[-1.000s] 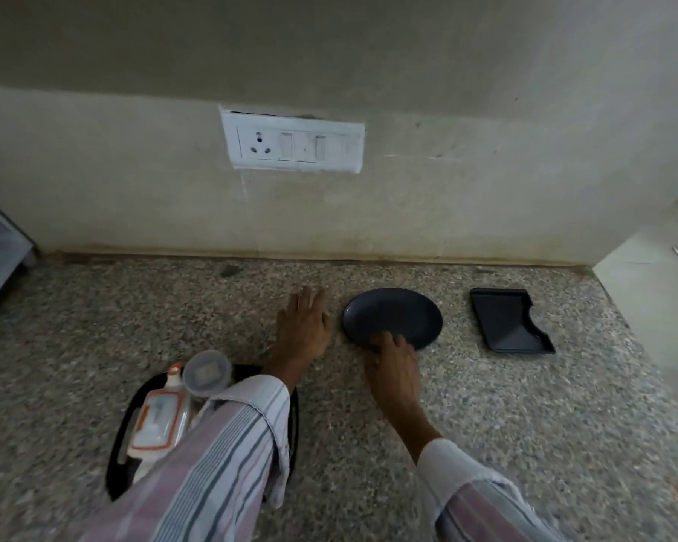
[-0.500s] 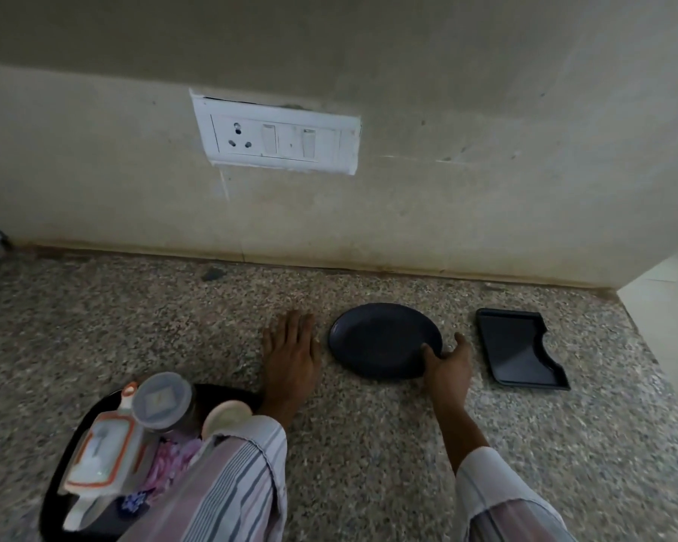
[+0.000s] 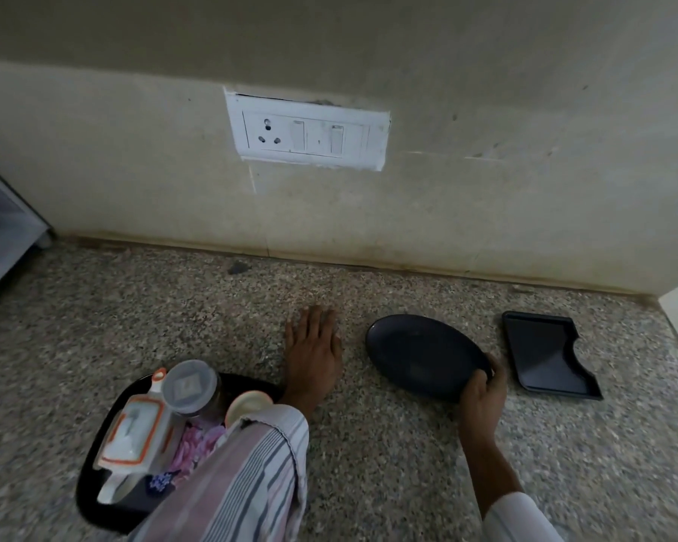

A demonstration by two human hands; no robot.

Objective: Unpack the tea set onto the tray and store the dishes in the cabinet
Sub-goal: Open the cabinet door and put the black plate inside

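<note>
From the head camera, a speckled grey granite counter (image 3: 368, 463) runs up to a cream wall carrying a white socket-and-switch plate (image 3: 308, 133). The right hand (image 3: 482, 393) is closed on the near right rim of a dark round plate (image 3: 419, 352), fingers curled over the edge and thumb on the near side; the plate looks slightly tilted, its far left edge on the counter. The left hand (image 3: 314, 354) lies flat with fingers spread open, palm down on the counter just left of the plate, not touching it. Just right of the plate sits a dark rectangular dish with a notched corner (image 3: 545, 354). At the near left, a black oval tray (image 3: 94, 490) holds a white square teapot with orange trim (image 3: 138, 432), a clear-lidded jar (image 3: 190, 387) and a cream cup (image 3: 247, 404), partly hidden by the striped sleeve (image 3: 243, 483).
</note>
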